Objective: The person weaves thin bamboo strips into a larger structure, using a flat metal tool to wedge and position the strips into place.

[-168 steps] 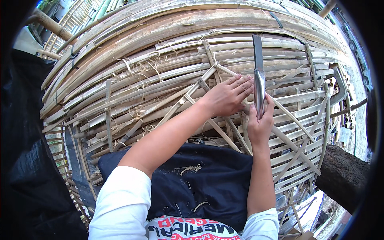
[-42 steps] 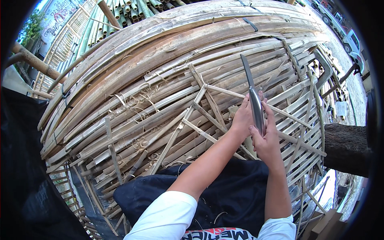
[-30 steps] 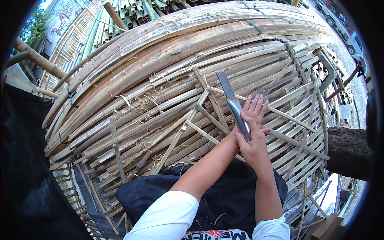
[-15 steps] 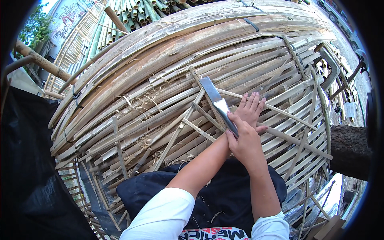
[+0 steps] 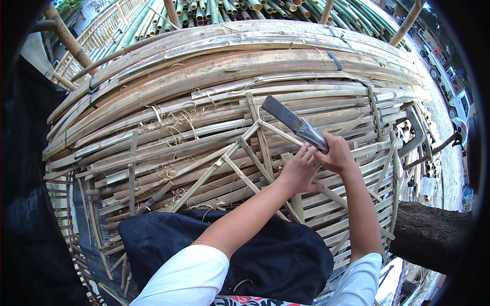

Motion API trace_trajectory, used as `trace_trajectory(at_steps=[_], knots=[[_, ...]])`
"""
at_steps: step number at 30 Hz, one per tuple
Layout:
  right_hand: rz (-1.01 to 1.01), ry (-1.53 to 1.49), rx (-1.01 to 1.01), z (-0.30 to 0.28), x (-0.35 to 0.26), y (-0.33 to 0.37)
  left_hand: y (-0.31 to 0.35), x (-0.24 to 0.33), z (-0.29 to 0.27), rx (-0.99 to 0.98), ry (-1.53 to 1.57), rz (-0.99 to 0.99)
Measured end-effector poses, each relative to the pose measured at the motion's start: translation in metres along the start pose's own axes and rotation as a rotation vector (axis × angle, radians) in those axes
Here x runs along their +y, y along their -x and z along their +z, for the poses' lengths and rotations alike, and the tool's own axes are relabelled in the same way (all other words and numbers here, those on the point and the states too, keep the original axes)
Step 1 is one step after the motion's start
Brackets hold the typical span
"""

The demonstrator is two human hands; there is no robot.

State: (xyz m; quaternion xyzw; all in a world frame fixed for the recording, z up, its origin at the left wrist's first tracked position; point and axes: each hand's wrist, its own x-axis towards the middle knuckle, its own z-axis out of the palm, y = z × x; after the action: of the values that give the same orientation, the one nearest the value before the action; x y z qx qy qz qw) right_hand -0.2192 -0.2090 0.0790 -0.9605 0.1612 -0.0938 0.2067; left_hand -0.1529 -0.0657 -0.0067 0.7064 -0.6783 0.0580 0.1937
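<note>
My right hand (image 5: 337, 153) is closed around the handle end of a wide chisel-like metal blade tool (image 5: 283, 113). The flat dark blade points up and to the left, and its rounded metal neck shows just ahead of my fingers. Just below the neck is my left hand (image 5: 300, 169), with fingers partly bent and close to the right hand, and thumb held apart. Nothing shows inside the left hand; whether its fingertips touch the tool is unclear. Beneath both hands lie split bamboo slats (image 5: 352, 204) and a frame of crossed sticks (image 5: 247, 133).
A dark cloth (image 5: 275, 255) covers my lap. Curly shavings (image 5: 173, 135) lie on the slats. Long bamboo strips tied in bundles (image 5: 214, 69) arch across beyond them, with green bamboo poles (image 5: 245, 10) behind. A thick dark log (image 5: 429, 234) sits at the right.
The blade tool has swung further to the left and shows a darker face. My left hand has drawn back from lying flat on the slats to beside the tool. The view has shifted.
</note>
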Motion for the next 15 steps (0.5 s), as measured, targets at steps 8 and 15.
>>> trace_trajectory(at_steps=[8,15], knots=[[-0.099,0.178,-0.134,0.014,0.027,-0.056,-0.004,0.002,0.003,-0.068,-0.035,-0.039],[-0.317,0.077,-0.008,0.014,0.032,-0.076,0.001,0.000,0.006,-0.054,0.030,-0.044]])
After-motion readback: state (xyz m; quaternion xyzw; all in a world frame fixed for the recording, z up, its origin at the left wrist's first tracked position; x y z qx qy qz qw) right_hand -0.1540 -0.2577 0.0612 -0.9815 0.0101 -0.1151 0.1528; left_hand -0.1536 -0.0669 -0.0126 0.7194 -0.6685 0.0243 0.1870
